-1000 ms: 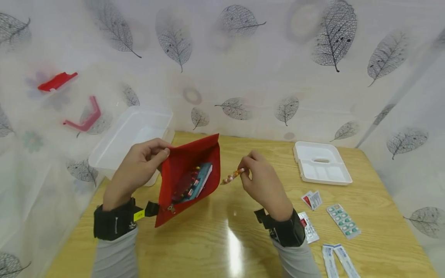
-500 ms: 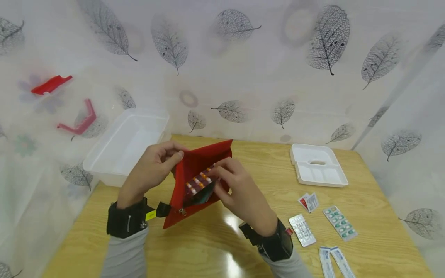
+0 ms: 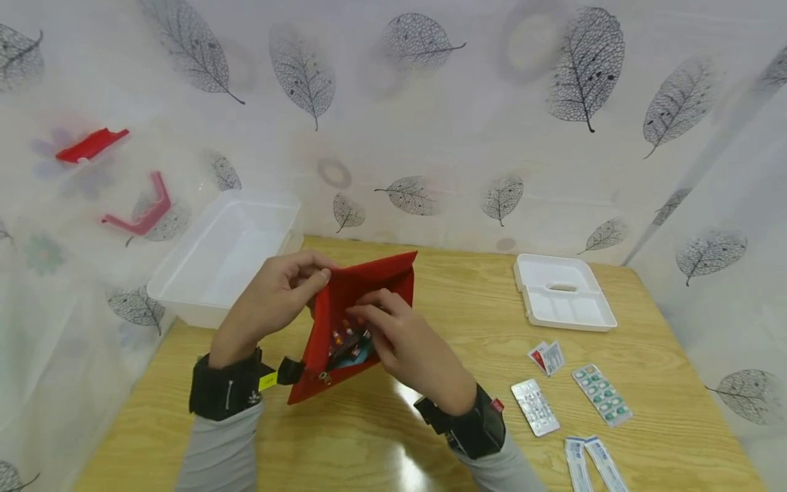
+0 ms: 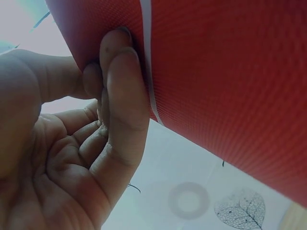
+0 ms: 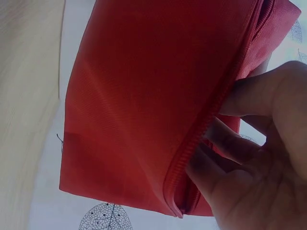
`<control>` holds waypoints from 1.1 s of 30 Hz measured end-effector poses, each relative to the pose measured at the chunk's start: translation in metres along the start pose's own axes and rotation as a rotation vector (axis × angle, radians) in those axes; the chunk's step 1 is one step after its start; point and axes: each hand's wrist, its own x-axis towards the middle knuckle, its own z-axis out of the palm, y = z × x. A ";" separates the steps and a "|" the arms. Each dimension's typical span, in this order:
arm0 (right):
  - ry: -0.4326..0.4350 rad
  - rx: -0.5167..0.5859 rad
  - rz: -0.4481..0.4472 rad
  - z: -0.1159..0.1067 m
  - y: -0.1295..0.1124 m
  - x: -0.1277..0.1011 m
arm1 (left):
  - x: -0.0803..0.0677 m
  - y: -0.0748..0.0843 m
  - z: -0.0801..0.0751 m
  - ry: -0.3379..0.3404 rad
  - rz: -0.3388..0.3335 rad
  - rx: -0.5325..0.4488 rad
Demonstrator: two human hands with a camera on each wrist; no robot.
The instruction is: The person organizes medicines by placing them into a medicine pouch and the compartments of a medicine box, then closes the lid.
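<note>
In the head view, an unzipped red pouch hangs above the wooden table. My left hand pinches its upper left edge between thumb and fingers. The left wrist view shows the fingers pressed on the red fabric. My right hand reaches into the pouch mouth, holding a blister pack of orange and red pills that is mostly inside. More packs lie deeper in the pouch. In the right wrist view the fingers slip past the zipper edge of the pouch.
A clear plastic box stands at the back left. At the back right is a white lid. Small sachets, a silver blister pack, a green-pill blister pack and two blue-and-white strips lie at the right.
My right hand has carried the orange-pill blister pack leftward from beside the pouch into its mouth and pushed it deeper. The left hand has kept its pinch and lifted slightly.
</note>
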 end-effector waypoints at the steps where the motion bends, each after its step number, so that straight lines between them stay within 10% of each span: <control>1: 0.003 -0.002 -0.003 0.000 0.000 0.000 | 0.000 0.000 0.000 0.000 0.001 0.002; 12: 0.153 0.006 -0.103 -0.003 -0.012 -0.002 | 0.001 0.003 0.000 0.019 -0.012 0.010; 25: 0.039 -0.117 -0.242 0.003 -0.033 -0.002 | 0.002 0.002 -0.002 0.044 -0.024 -0.014; 33: -0.024 0.059 -0.209 0.002 -0.030 -0.004 | 0.005 0.000 0.007 -0.044 0.015 -0.019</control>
